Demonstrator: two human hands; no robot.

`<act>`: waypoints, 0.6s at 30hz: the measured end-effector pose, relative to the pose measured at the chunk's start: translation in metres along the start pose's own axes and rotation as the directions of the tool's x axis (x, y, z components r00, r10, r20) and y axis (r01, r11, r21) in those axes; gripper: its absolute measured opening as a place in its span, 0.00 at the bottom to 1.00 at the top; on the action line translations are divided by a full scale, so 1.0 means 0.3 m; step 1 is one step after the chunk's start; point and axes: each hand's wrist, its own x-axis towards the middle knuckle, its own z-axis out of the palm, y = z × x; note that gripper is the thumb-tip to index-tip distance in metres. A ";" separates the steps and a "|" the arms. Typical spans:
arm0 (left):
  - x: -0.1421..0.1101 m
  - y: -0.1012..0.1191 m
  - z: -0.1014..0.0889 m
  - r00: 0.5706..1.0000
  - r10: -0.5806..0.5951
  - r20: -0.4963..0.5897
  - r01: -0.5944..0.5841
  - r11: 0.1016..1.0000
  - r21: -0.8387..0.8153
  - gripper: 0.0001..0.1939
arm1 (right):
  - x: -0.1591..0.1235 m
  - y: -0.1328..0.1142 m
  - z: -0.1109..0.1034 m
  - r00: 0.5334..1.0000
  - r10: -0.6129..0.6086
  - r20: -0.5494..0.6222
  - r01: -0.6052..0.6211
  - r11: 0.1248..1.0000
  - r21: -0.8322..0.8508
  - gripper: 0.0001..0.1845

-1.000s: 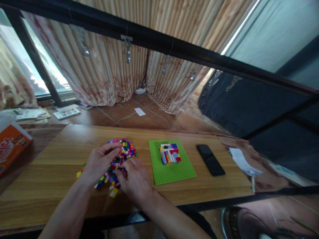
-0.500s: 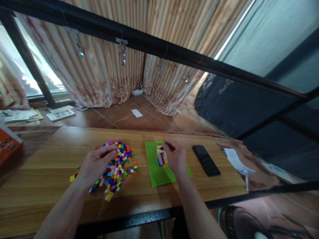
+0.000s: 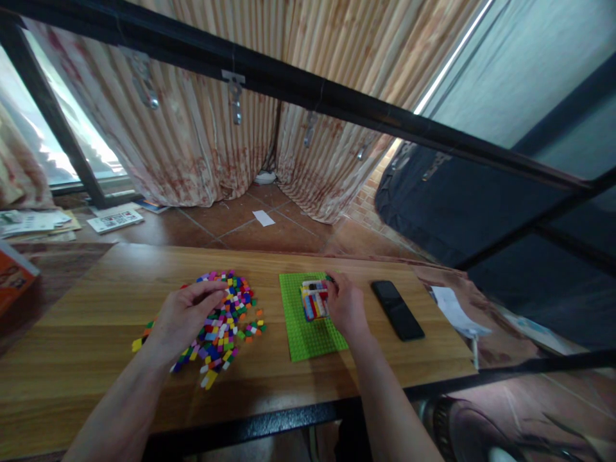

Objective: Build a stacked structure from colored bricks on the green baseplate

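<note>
Just left of the right hand point(image 3: 347, 308), and partly under its fingers, a low block of toy building bricks point(image 3: 314, 303) lies flat on a green studded baseplate point(image 3: 308, 345). On the block's near part, strips of red, white, blue and yellow run away from the person; across its far part, pieces lie crosswise. Its right end is covered, so its long axis cannot be told. The baseplate's left edge runs forward, its far end leaning slightly left. The right hand's fingers are curled at the block; whether they pinch a piece cannot be told. The left hand point(image 3: 185, 317) has thumb and forefinger drawn close together over a pile of loose bricks point(image 3: 226, 327), hiding some; any brick between them is unclear. Right of the right hand, a black smartphone point(image 3: 397, 310) lies slantwise, far end leftward. Beyond the left hand, a white booklet point(image 3: 115, 221) bears print too small to read.
</note>
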 end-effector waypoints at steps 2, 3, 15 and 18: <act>0.002 -0.005 -0.001 1.000 0.008 0.000 -0.008 1.000 0.008 0.24 | 0.001 -0.005 -0.007 1.000 -0.013 0.002 0.013 1.000 -0.001 0.16; 0.005 -0.009 -0.002 1.000 0.015 0.001 -0.015 1.000 0.015 0.24 | 0.001 -0.006 -0.009 1.000 -0.018 0.010 0.018 1.000 0.005 0.16; 0.008 -0.022 -0.002 1.000 0.021 0.016 -0.021 1.000 0.011 0.24 | 0.003 0.009 0.026 0.989 -0.009 0.150 0.016 0.999 -0.049 0.15; 0.007 -0.020 -0.003 1.000 0.021 0.022 -0.022 1.000 0.018 0.24 | 0.007 0.003 0.028 0.986 0.015 0.163 0.001 0.995 -0.098 0.15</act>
